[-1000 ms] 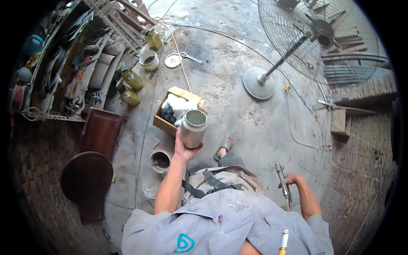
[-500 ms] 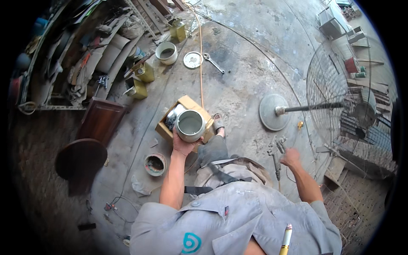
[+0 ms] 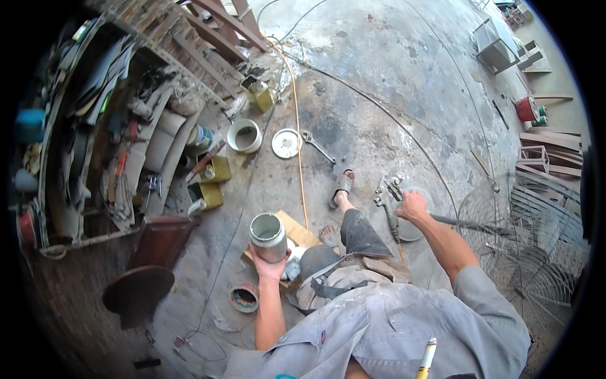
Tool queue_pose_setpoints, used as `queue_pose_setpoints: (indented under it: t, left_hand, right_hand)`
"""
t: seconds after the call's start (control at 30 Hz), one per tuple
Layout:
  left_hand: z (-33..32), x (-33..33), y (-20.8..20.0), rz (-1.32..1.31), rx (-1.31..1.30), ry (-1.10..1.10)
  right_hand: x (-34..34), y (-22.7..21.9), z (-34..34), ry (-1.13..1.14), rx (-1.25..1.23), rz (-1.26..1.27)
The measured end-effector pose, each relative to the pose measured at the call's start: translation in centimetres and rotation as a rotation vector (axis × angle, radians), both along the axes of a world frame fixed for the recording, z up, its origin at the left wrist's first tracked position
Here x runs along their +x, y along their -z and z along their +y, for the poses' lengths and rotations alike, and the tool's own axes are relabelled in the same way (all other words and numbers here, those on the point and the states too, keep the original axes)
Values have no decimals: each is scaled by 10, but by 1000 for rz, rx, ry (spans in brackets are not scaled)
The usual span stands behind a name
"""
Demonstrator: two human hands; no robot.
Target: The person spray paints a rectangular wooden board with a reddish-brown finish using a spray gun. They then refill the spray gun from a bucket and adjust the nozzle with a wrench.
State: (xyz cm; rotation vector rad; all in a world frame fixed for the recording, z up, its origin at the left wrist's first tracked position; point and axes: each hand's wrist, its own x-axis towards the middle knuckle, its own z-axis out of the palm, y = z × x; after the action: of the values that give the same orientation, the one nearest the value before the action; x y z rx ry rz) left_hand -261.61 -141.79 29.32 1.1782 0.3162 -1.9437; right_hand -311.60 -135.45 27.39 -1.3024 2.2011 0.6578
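Note:
My left hand (image 3: 271,266) holds a grey, open-topped can (image 3: 268,237) from below, fingers wrapped round its lower side. The can is upright with a slight tilt, and its inner wall is pale grey; I cannot make out how much it contains. Under it on the floor stands an open wooden box (image 3: 297,228) with white things inside, partly hidden by the can and hand. On the right, my right hand (image 3: 413,205) is closed on a metal spray gun (image 3: 390,205), its hose hanging below. The gun is out in front of a fan's round base (image 3: 418,228).
A standing fan (image 3: 505,221) is at my right. Left are a cluttered shelf (image 3: 132,158), a dark wooden piece (image 3: 142,290) and a stained pot (image 3: 245,297). Ahead lie a white bucket (image 3: 244,136), a lid (image 3: 286,144), a wrench (image 3: 319,146) and an orange hose (image 3: 297,107).
One foot has stepped forward and the view has shifted. My right hand has moved forward and left with the spray gun; my left hand still holds the can, now more to the left.

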Motion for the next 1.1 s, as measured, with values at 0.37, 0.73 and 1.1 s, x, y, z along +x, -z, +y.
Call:
queue_pose_setpoints:
  t: [0.37, 0.73, 1.1]
  left_hand:
    - [-145, -76, 29, -165, 106, -64]
    - [-334, -112, 195, -230, 161, 221]
    - [-453, -158, 421, -210, 3, 638]
  right_hand:
    - [-87, 159, -199, -300, 73, 60]
    - [-108, 254, -331, -595, 113, 271]
    - [-118, 501, -363, -794, 163, 318]
